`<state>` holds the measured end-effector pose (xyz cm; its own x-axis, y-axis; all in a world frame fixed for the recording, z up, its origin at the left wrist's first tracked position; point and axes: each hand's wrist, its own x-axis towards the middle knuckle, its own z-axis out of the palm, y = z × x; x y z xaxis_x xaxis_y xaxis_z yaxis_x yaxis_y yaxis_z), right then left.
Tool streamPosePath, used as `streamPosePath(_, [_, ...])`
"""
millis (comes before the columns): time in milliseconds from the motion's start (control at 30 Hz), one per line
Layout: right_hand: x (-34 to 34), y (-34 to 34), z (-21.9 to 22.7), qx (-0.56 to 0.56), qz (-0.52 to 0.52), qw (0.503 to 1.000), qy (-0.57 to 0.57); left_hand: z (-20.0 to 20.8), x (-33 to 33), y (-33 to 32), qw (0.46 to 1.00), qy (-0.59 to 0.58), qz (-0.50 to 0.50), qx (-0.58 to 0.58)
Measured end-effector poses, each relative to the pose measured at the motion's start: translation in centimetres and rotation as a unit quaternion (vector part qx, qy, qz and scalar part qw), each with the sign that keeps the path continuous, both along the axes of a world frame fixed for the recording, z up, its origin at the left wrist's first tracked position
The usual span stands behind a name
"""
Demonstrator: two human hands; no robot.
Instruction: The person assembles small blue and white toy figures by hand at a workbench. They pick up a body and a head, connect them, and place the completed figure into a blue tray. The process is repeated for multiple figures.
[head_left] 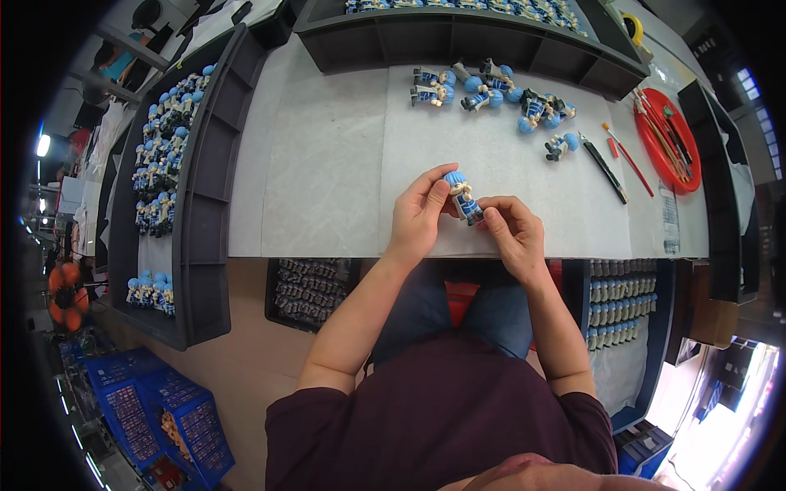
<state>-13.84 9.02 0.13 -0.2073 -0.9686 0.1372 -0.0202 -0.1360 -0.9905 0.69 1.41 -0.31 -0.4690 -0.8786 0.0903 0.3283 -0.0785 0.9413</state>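
A small figurine (463,199) with light blue hair and a blue outfit is held tilted over the near part of the table. My left hand (421,214) pinches it by the head, thumb in front. At its dark feet, the thumb and fingers of my right hand (513,232) close on the lower end. Beyond my hands lies a loose cluster of similar figurines (483,96), some on their backs, some on their sides. One single figurine (561,146) rests apart from them, to the right.
A craft knife (603,168) and a thin red brush (629,159) lie right of my hands, near a red oval tray (690,176) of tools. Dark crates of figurines stand at the back (491,47) and left (205,278). Another crate (626,380) sits low at right.
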Motion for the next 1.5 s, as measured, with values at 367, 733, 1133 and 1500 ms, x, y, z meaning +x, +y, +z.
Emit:
streamPosePath(367, [-0.22, 0.08, 0.17, -0.001, 0.013, 0.999, -0.029, 0.13, -0.12, 0.04, 1.0, 0.005, 0.006, 0.016])
streamPosePath(733, [-0.14, -0.06, -0.39, -0.012, 0.014, 1.0, 0.026, 0.17, -0.07, -0.02, 0.999, 0.02, 0.001, 0.034])
streamPosePath(1133, [-0.16, 0.07, -0.32, -0.008, 0.011, 1.0, 0.005, 0.34, -0.07, -0.1, 0.999, 0.014, -0.001, 0.042])
streamPosePath(1500, [-0.19, 0.1, -0.36, 0.001, 0.013, 1.0, -0.024, 0.66, -0.07, 0.06, 0.998, 0.023, 0.005, 0.051])
